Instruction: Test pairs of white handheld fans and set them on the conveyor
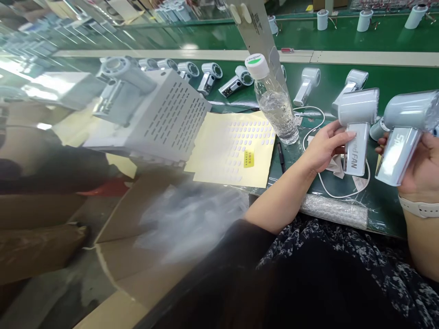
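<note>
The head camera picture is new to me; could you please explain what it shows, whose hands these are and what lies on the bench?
There is no machine here: a camera worn on a person's head looks forward and down at that person's own two bare hands. The left hand holds a small white fan by its handle. The right hand holds a second fan the same way. Both are above the green bench. On it are a white cable, an upright water bottle, a yellow sticker sheet, a white perforated box and, farther back, a row of fans. The left side of the picture is blurred.
</note>
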`<state>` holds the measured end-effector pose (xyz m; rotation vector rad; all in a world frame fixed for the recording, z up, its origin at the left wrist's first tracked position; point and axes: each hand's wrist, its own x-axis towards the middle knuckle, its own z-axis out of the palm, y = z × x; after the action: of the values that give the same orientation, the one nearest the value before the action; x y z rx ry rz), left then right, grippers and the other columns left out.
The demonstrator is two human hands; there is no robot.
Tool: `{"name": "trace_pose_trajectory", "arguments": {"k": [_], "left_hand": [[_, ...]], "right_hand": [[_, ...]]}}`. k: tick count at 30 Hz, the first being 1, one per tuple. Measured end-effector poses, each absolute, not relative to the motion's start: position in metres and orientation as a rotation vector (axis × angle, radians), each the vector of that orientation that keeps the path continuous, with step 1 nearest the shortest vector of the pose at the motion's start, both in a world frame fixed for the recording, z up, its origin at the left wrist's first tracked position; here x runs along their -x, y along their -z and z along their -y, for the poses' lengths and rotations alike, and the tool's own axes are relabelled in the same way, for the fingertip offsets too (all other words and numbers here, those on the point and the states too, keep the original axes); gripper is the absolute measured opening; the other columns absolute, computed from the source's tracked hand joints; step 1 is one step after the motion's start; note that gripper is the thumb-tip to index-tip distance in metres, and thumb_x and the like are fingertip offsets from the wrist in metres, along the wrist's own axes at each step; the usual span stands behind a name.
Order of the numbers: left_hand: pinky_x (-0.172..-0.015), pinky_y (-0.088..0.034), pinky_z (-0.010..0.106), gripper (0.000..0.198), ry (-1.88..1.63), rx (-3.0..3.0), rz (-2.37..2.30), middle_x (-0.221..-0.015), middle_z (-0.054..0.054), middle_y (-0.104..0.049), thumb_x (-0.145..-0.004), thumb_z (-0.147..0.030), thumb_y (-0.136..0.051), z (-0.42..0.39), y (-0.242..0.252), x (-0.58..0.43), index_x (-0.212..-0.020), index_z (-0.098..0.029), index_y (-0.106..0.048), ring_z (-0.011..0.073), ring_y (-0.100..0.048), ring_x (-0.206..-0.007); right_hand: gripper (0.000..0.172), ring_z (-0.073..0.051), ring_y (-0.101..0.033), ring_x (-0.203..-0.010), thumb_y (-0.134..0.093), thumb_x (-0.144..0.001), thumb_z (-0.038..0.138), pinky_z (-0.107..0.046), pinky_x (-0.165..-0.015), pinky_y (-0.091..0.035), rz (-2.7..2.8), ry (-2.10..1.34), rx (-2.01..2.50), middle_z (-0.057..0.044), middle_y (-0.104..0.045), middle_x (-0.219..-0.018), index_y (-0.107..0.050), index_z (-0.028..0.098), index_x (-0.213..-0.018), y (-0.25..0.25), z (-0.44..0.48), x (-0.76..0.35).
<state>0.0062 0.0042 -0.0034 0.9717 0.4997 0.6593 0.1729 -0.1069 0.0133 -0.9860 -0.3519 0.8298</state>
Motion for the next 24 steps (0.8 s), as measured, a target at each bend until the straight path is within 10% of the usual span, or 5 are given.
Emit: {"name": "trace_pose_trajectory", "arguments": {"k": [12,24], "left_hand": [[-0.077,-0.058,0.031,0.096,-0.622,-1.08,-0.491,-0.106,0.003,-0.082,-0.053,-0.082,-0.111,-0.006,0.009,-0.004,-0.115,-0.027,-0.063,0.0197,-0.078,-0.091],[-0.1,-0.062,0.039,0.081,-0.687,-1.211,-0.38,-0.116,0.005,-0.083,-0.065,-0.057,-0.112,-0.015,0.012,-0.005,-0.128,-0.026,-0.072,0.0253,-0.081,-0.113]], "right_hand": [[0.023,-0.029,-0.084,-0.071,-0.077,-0.085,0.025,-0.039,-0.059,-0.067,0.382,-0.822,1.021,-0.005,-0.085,-0.082,-0.081,0.026,-0.108,-0.005,0.1,-0.171],[0.04,-0.034,-0.081,-0.119,-0.095,-0.066,0.028,-0.062,-0.12,-0.066,0.594,-0.697,1.051,-0.003,-0.086,-0.105,-0.08,0.031,-0.103,-0.01,0.111,-0.176]]}}
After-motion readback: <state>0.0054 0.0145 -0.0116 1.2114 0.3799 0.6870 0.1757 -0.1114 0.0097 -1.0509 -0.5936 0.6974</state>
